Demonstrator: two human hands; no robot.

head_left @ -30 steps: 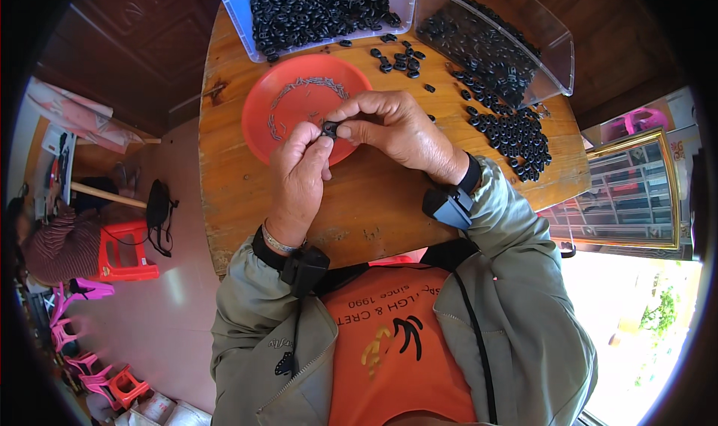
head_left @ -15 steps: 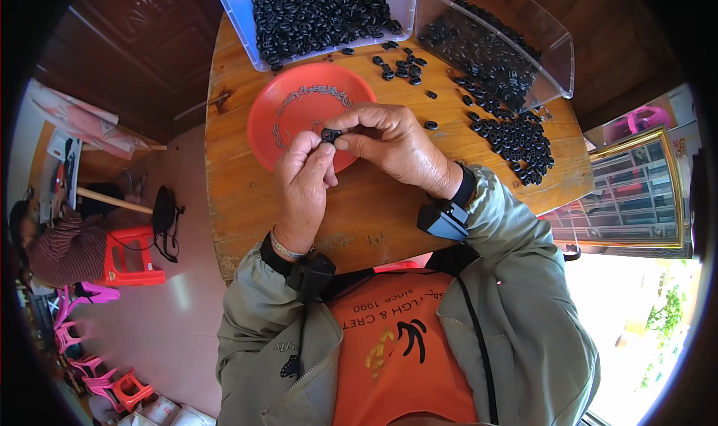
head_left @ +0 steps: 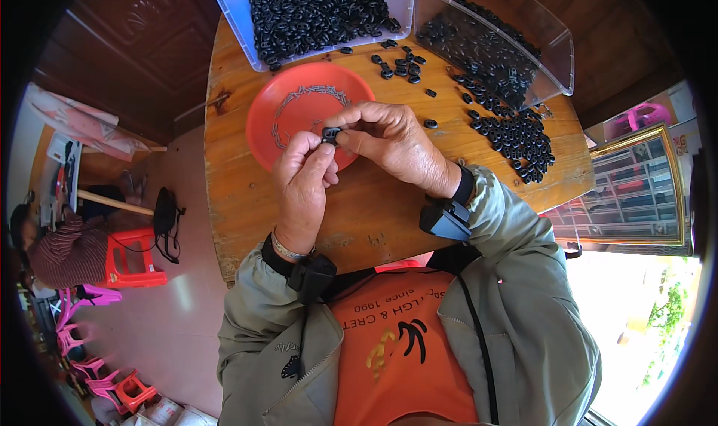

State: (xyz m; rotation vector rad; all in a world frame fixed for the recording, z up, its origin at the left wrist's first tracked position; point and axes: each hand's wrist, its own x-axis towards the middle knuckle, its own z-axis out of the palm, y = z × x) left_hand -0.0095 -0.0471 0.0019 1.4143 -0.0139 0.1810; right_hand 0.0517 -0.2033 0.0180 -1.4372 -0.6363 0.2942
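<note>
My left hand (head_left: 302,190) and my right hand (head_left: 396,145) meet over the near rim of an orange-red plastic bowl (head_left: 258,112). Between the thumbs and fingertips of both is a small black oval plastic piece (head_left: 330,135) with openings in it, resembling a cord lock. Fingers partly cover it, so whether a second small part is in the grip cannot be made out. Inside the bowl, many thin grey metal pieces (head_left: 321,91), perhaps small springs or pins, lie mostly in a ring.
Behind the bowl stands a translucent bin (head_left: 258,56) heaped with black plastic parts. A clear bin (head_left: 557,82) tilts at the back right, its black pieces (head_left: 516,142) spread over the wooden table (head_left: 359,216). At far left, a person (head_left: 63,254) is near a red stool (head_left: 138,265).
</note>
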